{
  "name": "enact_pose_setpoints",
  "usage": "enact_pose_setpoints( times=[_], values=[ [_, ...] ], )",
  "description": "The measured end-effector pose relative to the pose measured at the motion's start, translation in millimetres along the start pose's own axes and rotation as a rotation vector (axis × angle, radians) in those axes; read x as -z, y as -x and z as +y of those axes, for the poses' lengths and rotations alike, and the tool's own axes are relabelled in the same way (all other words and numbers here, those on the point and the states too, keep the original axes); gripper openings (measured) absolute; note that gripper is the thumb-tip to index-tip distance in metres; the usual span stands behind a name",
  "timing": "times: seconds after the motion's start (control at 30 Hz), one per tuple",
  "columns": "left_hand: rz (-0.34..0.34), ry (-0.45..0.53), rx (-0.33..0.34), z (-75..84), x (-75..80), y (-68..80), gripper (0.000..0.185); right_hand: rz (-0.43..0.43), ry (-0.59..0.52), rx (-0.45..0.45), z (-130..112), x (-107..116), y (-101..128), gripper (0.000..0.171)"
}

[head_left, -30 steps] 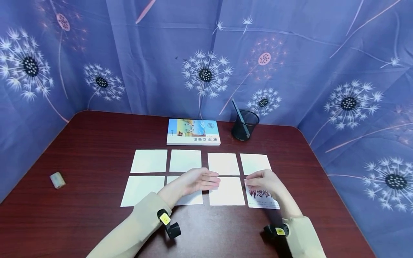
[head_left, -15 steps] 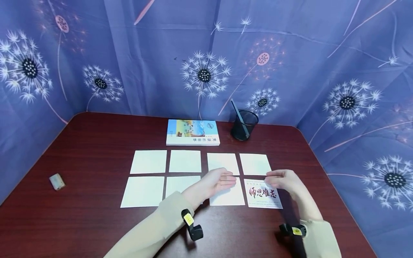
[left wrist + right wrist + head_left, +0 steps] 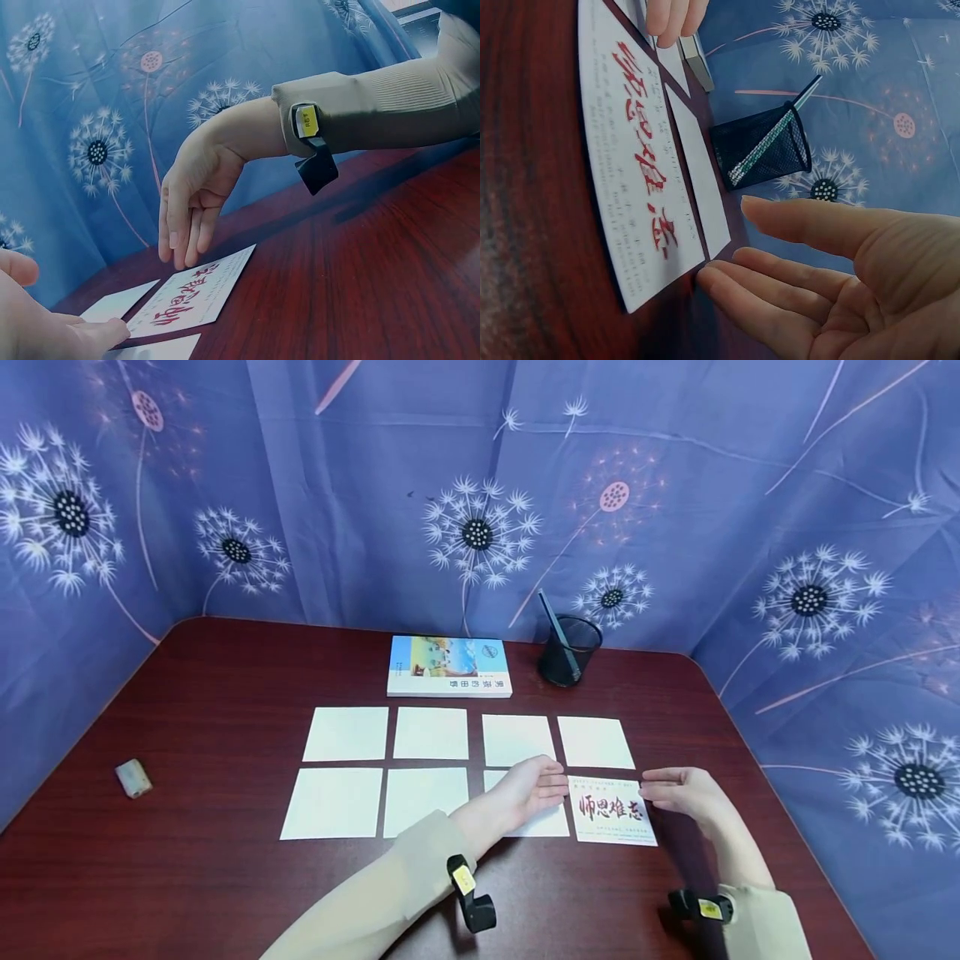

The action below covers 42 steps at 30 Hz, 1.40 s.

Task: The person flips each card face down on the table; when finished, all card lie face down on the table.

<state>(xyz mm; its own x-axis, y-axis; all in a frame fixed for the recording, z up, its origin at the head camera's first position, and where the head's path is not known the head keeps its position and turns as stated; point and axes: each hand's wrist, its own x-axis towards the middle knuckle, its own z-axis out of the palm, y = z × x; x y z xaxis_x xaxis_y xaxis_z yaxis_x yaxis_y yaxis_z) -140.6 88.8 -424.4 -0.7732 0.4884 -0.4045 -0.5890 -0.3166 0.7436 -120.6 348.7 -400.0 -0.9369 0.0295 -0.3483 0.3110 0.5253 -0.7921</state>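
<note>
Left hand (image 3: 536, 787) is hovering with fingers straight and relaxed, fingertips at the left edge of the printed card (image 3: 611, 810); nothing is held. From the head view I can't tell whether they're actually touching the edge or sitting just above it. It's also covering part of the blank card (image 3: 536, 821) to the left.

The printed card is lying face up with red calligraphy, flat on the dark red table (image 3: 187, 877), at the right end of the near row and just below another blank card (image 3: 595, 742).

Right hand (image 3: 678, 791) is sitting at the card's right edge, fingers extended and loosely spread, gripping nothing. In the right wrist view its fingertips (image 3: 720, 281) are right at the card's corner, close to the table.

Handling judgement: it's looking like thin, light card stock, somewhat stiff but bendable, lying flush on a smooth tabletop, so it's likely sliding easily and hard to pinch from above. Best hold is probably an edge or corner: get a fingertip under, then pinch lightly to avoid creasing.

Hard to make out: the small print under the calligraphy is unreadable. The faces of the blank cards are turned down. In the left wrist view the left hand is cut off at the frame's corner.
</note>
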Motion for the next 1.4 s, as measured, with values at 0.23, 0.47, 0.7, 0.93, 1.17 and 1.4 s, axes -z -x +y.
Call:
enact_pose_setpoints(
  times=[0.23,0.47,0.7,0.93,1.17,1.4],
  values=[
    [0.014,0.008,0.0,-1.3,-3.8,1.3,0.05,0.01,-0.016,0.018,1.4,-2.0,-2.3,0.054],
    [-0.002,0.016,0.002,-5.0,-5.2,-0.8,0.052,0.009,-0.035,-0.007,5.6,-3.3,-5.3,0.054],
    [0.018,0.03,-0.004,-4.3,-6.4,0.1,0.051,0.017,-0.021,-0.016,4.9,-3.3,-6.2,0.055],
    [0.022,0.031,-0.014,-2.0,-11.3,4.4,0.051,0.016,-0.03,-0.014,2.5,-3.5,-5.9,0.055],
    [0.041,0.044,-0.018,-5.2,-12.0,0.2,0.048,0.013,-0.05,-0.012,3.1,-4.1,-6.3,0.056],
    [0.045,0.06,-0.035,-8.3,-12.5,-4.7,0.05,0.009,-0.046,-0.011,1.2,-4.9,-7.3,0.057]
  ],
)
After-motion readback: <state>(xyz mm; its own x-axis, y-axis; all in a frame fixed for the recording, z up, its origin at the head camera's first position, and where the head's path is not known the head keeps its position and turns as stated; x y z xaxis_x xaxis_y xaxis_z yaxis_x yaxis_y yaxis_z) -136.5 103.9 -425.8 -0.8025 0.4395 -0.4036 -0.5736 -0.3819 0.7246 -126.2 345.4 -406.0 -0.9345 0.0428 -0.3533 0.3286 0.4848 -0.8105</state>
